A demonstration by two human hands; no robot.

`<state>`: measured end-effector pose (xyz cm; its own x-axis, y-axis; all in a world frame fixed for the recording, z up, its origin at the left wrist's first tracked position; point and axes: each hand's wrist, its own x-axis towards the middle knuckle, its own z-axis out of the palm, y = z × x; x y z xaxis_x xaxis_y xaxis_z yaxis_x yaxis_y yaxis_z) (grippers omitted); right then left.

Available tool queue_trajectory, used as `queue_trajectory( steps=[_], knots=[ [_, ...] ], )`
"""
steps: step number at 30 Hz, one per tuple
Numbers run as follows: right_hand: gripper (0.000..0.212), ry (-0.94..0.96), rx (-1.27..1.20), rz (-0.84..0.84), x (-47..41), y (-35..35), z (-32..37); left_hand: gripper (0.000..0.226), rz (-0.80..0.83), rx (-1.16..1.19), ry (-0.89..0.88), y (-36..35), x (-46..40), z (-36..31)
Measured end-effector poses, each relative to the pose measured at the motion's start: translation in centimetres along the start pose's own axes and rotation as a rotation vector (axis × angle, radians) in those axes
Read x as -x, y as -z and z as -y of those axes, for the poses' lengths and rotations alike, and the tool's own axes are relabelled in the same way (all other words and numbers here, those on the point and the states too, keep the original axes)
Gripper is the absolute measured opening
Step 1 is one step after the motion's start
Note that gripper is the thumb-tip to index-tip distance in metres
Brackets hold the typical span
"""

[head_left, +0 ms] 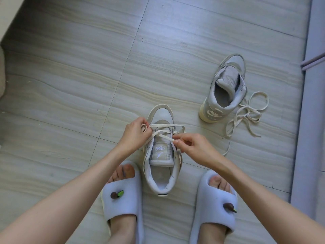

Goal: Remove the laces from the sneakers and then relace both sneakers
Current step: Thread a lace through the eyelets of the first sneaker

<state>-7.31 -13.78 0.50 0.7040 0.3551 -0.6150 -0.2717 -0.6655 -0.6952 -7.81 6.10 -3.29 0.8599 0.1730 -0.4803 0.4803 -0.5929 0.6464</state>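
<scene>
Because the flat cream lace (162, 125) is limp and light, both hands, left (136, 132) and right (190, 145), pinch it near the grey high-top sneaker (161, 152) eyelets.

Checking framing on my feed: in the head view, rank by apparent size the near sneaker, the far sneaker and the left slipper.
1. Left slipper, though it is closest to the camera.
2. Near sneaker.
3. Far sneaker, likely the same real size, just farther away.
</scene>
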Motion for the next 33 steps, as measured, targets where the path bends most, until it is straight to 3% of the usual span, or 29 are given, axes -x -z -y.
queue_trajectory(
  steps=[4,8,10,14,19,24,28,33],
  knots=[
    [0.034,-0.070,-0.192,0.122,0.1,1.1,0.3,0.007,-0.045,-0.011,-0.065,-1.2,0.7,0.6],
    [0.032,-0.160,-0.774,0.281,1.0,1.9,0.4,0.010,0.026,0.018,-0.118,-0.8,0.8,1.0],
    [0.030,-0.158,-0.904,0.301,1.3,2.1,0.4,0.007,0.088,-0.004,-0.164,-0.5,0.9,1.0],
    [0.054,-0.145,-0.842,0.264,1.6,2.2,0.0,0.016,0.163,-0.042,-0.162,-0.6,1.0,1.0],
    [0.026,-0.089,-0.942,0.231,2.5,3.9,-0.8,0.014,0.131,-0.023,-0.118,-0.9,0.8,0.9],
    [0.032,-0.082,-1.049,0.164,4.1,6.9,-2.7,0.013,0.067,-0.010,-0.116,-1.2,1.1,0.8],
    [0.021,-0.181,-0.787,0.054,5.1,7.6,-4.1,0.016,0.085,-0.020,-0.110,-0.8,1.1,0.8],
    [0.033,-0.220,-0.441,0.072,5.2,8.1,-2.5,0.020,0.137,0.000,-0.084,1.4,1.3,-0.6]
  ],
)
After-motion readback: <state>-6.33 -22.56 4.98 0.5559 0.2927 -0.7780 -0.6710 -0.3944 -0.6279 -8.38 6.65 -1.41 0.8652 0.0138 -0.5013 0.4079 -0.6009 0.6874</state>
